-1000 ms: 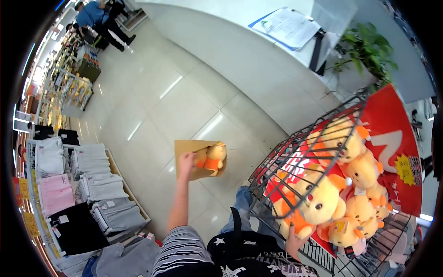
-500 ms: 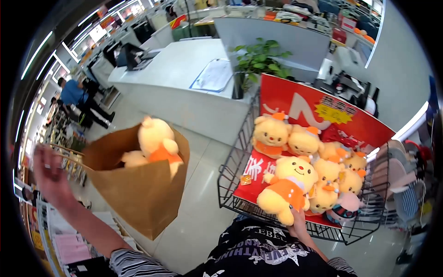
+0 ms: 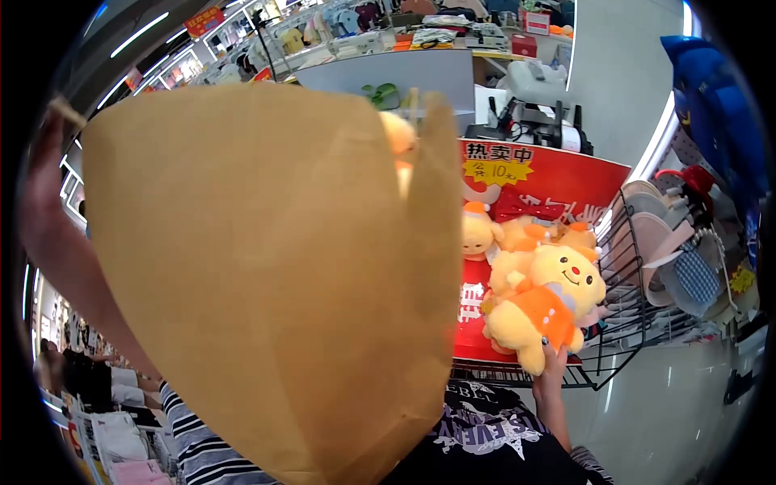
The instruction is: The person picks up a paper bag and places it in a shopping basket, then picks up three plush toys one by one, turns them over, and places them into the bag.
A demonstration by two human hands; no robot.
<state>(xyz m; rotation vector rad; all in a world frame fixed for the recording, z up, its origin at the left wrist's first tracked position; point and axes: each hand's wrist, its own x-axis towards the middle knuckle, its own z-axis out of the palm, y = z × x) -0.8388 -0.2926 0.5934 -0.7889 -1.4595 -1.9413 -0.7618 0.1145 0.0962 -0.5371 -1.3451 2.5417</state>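
My left hand (image 3: 47, 153), raised at the far left edge, is closed on the twisted handle of a brown paper bag (image 3: 267, 267). The bag fills the left and middle of the view. Past its rim shows part of a yellow plush toy (image 3: 398, 133). On the right, my right hand (image 3: 552, 368) grips a yellow plush bear (image 3: 543, 303) in an orange top by its lower end; the bear faces up and left of it nothing blocks it. Behind it, more plush toys (image 3: 477, 232) lie in a black wire basket (image 3: 626, 267), partly covered by the bag.
A red sign (image 3: 582, 174) with a yellow price label stands at the basket's back. Hats (image 3: 647, 218) hang to the right. A grey partition (image 3: 412, 73) and a black device (image 3: 558, 129) are behind. A person (image 3: 89, 380) is at lower left.
The paper bag has come up and right, close to the camera, now covering the counter and part of the basket. My right hand has moved right with the plush bear.
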